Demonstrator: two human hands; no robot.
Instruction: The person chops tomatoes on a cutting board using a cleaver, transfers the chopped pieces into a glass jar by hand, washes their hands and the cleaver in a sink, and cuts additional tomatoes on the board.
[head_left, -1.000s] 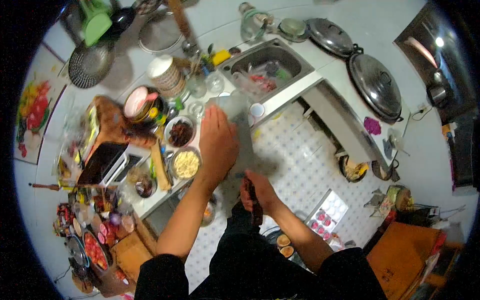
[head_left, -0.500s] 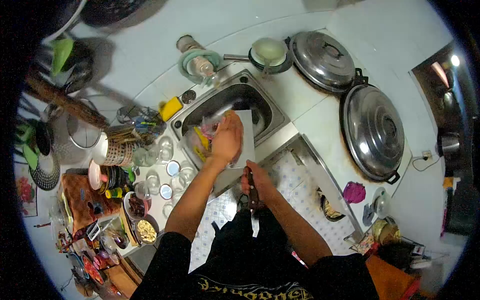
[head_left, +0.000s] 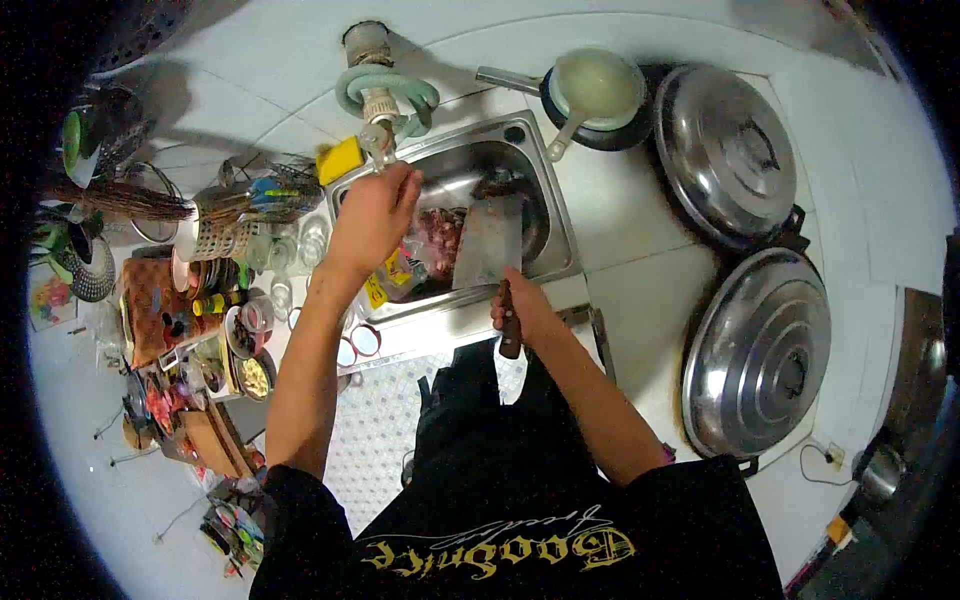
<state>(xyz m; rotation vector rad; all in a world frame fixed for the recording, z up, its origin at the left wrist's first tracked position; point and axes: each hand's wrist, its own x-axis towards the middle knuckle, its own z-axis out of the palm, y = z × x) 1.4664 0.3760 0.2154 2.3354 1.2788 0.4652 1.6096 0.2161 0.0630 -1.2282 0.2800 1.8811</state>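
My left hand [head_left: 372, 222] is at the near left of the sink [head_left: 562, 222], just below the tap [head_left: 378, 143], with its fingers curled together; what they hold, if anything, is hidden. My right hand [head_left: 530, 312] is closed around the dark handle of a cleaver [head_left: 490, 240]. Its wide blade points away from me over the sink's near edge. Behind the blade, dark red pieces that look like meat [head_left: 440, 240] lie in the basin, beside a clear plastic bag with yellow parts [head_left: 398, 275].
Two large lidded pans [head_left: 728, 155] [head_left: 762, 350] stand on the right counter. A small pan [head_left: 600, 95] with a green strainer is behind the sink. A yellow sponge [head_left: 340, 160] lies by the sink's left corner. Glass jars [head_left: 312, 240], bowls and utensils crowd the left.
The view has shifted right, toward the sink and pans. My left hand has moved from beside the blade to the tap. The cleaver, still in my right hand, is now over the sink edge.
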